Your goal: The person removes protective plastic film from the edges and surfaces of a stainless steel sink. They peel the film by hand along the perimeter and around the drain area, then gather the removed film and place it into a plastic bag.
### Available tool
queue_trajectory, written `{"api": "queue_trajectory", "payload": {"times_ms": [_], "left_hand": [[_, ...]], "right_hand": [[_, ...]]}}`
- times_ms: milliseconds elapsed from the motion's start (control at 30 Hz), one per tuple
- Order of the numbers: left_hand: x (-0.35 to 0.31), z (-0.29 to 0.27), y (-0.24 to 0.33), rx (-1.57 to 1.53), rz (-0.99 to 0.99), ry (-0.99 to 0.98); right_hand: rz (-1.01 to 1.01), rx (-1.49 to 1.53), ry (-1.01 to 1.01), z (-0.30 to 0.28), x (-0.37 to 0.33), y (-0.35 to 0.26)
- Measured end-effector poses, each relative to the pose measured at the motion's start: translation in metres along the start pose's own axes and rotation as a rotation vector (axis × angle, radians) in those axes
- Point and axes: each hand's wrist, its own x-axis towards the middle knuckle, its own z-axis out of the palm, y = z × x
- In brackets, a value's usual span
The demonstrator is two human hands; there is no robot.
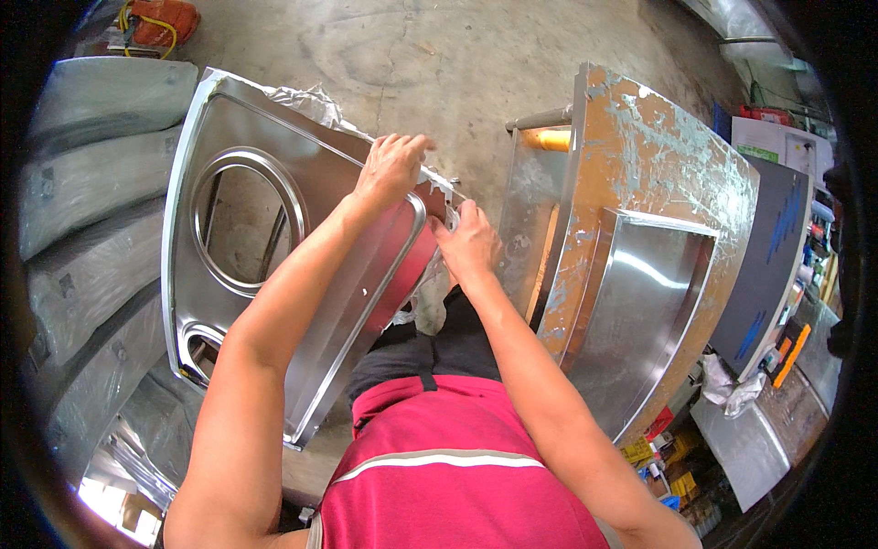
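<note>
A shiny stainless steel cooktop panel stands tilted before me on the left, with one large round opening and a smaller one. Crumpled whitish film hangs along its far edge. Over that edge is my left hand, its fingers bent and close together; what they hold, if anything, is hidden. Nearer to me, at the panel's right corner, my right hand pinches a ragged bit of white film between thumb and fingers. More loose film hangs below this hand, in front of my dark trousers.
On the right stands a scratched, orange-brown workbench with a rectangular metal recess. Several film-wrapped panels are stacked at left. An orange bag with a yellow cord lies far left on the concrete floor. Tools crowd the far right.
</note>
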Motion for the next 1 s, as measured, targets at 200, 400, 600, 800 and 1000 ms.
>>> {"api": "queue_trajectory", "payload": {"times_ms": [200,400,600,800,1000], "left_hand": [[-0.029,-0.008,0.007,0.002,0.035,0.058],[-0.065,0.003,0.030,-0.056,-0.163,0.054],[-0.096,0.026,0.065,-0.213,-0.474,-0.011],[-0.095,0.036,0.093,-0.322,-0.627,-0.025],[-0.100,0.040,0.121,-0.159,-0.607,-0.127]], "right_hand": [[0.056,-0.087,-0.260,0.014,0.011,0.009],[0.120,0.068,-0.123,0.019,0.001,0.013],[0.147,0.158,-0.139,0.008,-0.002,0.014],[0.176,0.215,-0.091,0.005,-0.009,0.020],[0.263,0.363,-0.045,-0.007,-0.038,0.043]]}}
